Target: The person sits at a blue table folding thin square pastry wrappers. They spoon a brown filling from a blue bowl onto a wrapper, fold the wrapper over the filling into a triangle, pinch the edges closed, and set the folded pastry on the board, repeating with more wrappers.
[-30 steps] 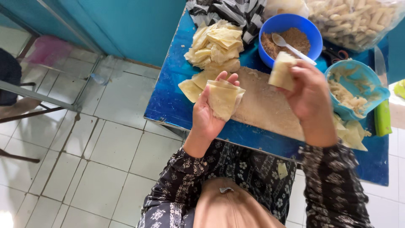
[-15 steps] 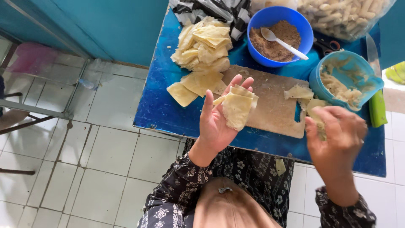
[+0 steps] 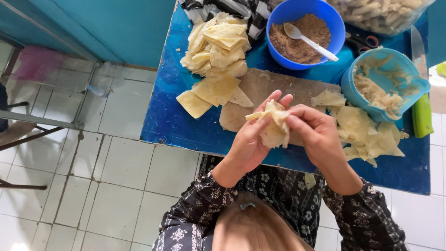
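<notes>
A pale yellow pastry wrapper (image 3: 274,125) is pinched between both my hands above the near edge of the blue table (image 3: 167,121). My left hand (image 3: 251,139) cups it from below, fingers up. My right hand (image 3: 316,135) presses its fingers onto the folded wrapper from the right. A stack of flat wrappers (image 3: 218,51) lies at the table's far left. The blue bowl of brown filling (image 3: 302,32) holds a white spoon (image 3: 309,42). A light blue tub (image 3: 385,83) with pale paste stands at the right.
A wooden cutting board (image 3: 260,93) lies under my hands, with loose wrappers (image 3: 367,135) on its right. A green-handled knife (image 3: 420,107) lies at the far right. A clear bag of rolled snacks (image 3: 381,14) sits at the back. White tiled floor (image 3: 107,186) lies to the left.
My right hand has come back from the right side of the board and closed onto the wrapper in my left palm. The wrapper is now folded together.
</notes>
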Available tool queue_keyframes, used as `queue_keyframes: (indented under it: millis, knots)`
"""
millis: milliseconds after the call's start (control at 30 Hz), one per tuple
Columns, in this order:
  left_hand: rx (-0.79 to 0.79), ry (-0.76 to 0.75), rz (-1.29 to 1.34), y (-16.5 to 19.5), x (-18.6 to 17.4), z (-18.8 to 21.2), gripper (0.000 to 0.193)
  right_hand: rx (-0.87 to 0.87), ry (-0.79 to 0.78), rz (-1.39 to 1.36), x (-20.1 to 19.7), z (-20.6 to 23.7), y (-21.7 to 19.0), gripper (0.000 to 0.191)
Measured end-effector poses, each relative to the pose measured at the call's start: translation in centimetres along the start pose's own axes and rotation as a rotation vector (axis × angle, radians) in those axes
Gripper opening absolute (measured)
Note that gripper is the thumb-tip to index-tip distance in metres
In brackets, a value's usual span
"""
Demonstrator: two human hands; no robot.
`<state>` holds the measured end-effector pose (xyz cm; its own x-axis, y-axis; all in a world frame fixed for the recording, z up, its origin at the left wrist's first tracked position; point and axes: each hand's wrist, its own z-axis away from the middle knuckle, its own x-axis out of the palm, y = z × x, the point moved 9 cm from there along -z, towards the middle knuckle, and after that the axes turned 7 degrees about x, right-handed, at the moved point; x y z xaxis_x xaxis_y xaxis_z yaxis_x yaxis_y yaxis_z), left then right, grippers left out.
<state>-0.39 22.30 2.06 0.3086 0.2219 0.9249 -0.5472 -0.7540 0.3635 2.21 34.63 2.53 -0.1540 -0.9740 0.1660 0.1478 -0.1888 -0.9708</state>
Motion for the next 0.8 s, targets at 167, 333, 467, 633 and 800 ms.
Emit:
queue_keyframes:
  millis: [167,333,467,633,800]
  knots:
    - [-0.006,0.069,0.073,-0.8,-0.5,-0.2,0.053,0.101,0.015,-0.508,-3.9,-0.4,1.6,0.015]
    - [0.092,0.07,0.133,0.2,-0.3,-0.2,0.051,-0.211,0.266,-0.476,-8.2,2.8,-2.5,0.013]
    - [0.095,0.043,0.146,0.7,-0.1,0.4,0.053,-0.516,0.753,0.962,-6.7,7.6,-9.2,0.01]
    - [0.101,-0.021,0.211,0.2,0.8,0.4,0.057,-0.606,0.759,1.784,-0.9,8.4,-9.7,0.038]
    - [0.088,-0.043,0.197,-0.6,1.8,0.8,0.064,-0.69,0.527,1.297,0.8,8.1,-8.6,0.019]
